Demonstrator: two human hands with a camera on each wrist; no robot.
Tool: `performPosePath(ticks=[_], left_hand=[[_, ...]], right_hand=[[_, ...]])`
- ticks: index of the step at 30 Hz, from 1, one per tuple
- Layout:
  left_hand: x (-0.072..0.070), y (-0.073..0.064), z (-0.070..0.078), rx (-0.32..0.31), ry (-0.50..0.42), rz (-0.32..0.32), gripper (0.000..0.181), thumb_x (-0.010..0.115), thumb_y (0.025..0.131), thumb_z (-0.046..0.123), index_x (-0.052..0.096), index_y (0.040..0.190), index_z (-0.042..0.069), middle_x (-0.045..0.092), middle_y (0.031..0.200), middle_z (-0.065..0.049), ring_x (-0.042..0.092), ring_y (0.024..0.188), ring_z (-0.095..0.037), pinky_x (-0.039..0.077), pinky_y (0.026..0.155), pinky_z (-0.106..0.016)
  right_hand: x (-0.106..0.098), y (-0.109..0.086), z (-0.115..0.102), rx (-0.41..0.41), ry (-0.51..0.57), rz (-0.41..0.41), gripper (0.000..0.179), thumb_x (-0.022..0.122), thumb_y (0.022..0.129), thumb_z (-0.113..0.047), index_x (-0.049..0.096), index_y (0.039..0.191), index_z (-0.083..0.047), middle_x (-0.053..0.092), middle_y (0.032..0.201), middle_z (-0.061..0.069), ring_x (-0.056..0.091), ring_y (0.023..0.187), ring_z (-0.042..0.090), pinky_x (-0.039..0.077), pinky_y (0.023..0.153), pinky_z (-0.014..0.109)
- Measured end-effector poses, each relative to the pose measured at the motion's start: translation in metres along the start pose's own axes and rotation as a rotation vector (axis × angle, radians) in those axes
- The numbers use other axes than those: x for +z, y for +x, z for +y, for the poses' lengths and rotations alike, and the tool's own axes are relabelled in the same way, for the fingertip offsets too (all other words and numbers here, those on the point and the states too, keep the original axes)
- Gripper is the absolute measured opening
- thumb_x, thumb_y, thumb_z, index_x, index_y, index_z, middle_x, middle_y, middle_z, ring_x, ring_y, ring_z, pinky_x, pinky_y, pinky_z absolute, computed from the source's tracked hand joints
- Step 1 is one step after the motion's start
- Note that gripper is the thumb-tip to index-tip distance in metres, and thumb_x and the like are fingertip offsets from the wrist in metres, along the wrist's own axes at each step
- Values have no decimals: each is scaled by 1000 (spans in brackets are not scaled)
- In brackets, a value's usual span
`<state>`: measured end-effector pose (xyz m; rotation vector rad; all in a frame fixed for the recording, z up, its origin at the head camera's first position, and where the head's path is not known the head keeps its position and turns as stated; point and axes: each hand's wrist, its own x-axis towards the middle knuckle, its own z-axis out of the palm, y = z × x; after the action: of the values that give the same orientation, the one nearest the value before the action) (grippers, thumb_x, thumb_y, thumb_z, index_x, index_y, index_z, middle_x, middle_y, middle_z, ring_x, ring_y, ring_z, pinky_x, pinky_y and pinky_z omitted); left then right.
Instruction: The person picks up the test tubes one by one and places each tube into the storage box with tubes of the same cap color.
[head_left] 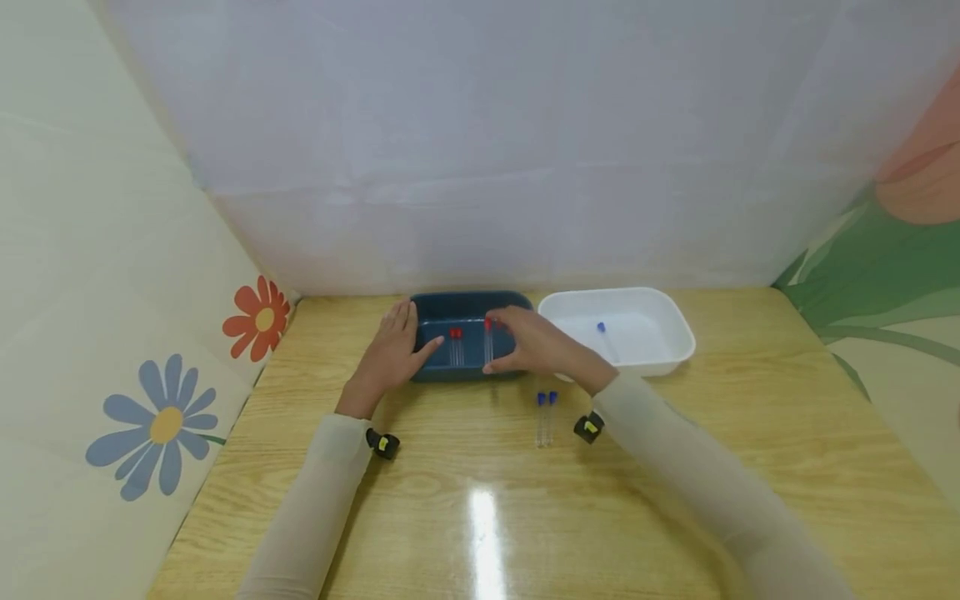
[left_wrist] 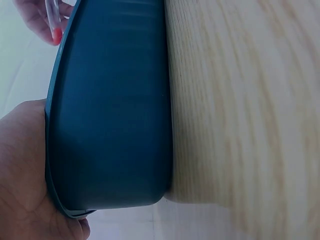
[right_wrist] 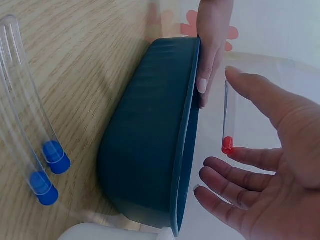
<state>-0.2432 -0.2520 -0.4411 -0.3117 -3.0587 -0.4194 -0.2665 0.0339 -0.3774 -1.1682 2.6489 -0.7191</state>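
My right hand (head_left: 536,337) is over the right part of a dark blue plastic bin (right_wrist: 145,130). It pinches a clear test tube with a red cap (right_wrist: 228,117) lengthwise, thumb at the plain end and index finger at the cap; the other fingers spread apart. At the bin's left end my left hand (head_left: 392,346) holds the rim, its thumb reaching over the inside and its fingers along the outer wall. Two red-capped test tubes (head_left: 456,346) lie side by side inside the bin.
A white bin (head_left: 678,333) stands right of the blue one, with a blue-capped test tube (head_left: 606,337) inside. Two more blue-capped tubes (head_left: 546,417) lie on the wooden table (head_left: 420,517) in front. A pale curtain (head_left: 465,167) hangs behind the bins.
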Motion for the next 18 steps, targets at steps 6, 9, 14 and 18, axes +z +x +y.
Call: performPosePath(ticks=[6, 9, 14, 18], left_hand=[[-2, 0, 1, 2, 1, 3, 97, 35, 103, 65, 6, 158, -10, 5, 167, -27, 5, 155, -40, 6, 124, -52], [-3, -1, 1, -2, -5, 1, 97, 35, 103, 65, 5, 158, -9, 5, 167, -27, 4, 155, -40, 5, 125, -52], [-3, -1, 1, 1, 1, 0, 96, 35, 104, 64, 5, 158, -9, 5, 167, -27, 4, 155, -40, 6, 124, -52], [-2, 0, -1, 0, 10, -8, 96, 33, 104, 65, 5, 158, -9, 5, 167, -27, 5, 155, -40, 6, 125, -52]], right_hand=[[-3, 6, -5, -11, -44, -36, 93, 85, 81, -46, 44, 150, 2, 59, 138, 17, 57, 125, 31, 46, 108, 45], [-4, 9, -8, -29, -74, -54, 92, 85, 81, -45, 44, 149, 3, 57, 141, 19, 55, 129, 33, 42, 111, 46], [-2, 15, -9, -34, -104, -82, 91, 85, 82, -43, 44, 150, 3, 55, 144, 19, 51, 134, 35, 38, 115, 48], [1, 19, -6, -25, -100, -99, 91, 83, 84, -45, 42, 151, 0, 55, 144, 17, 53, 132, 33, 41, 112, 47]])
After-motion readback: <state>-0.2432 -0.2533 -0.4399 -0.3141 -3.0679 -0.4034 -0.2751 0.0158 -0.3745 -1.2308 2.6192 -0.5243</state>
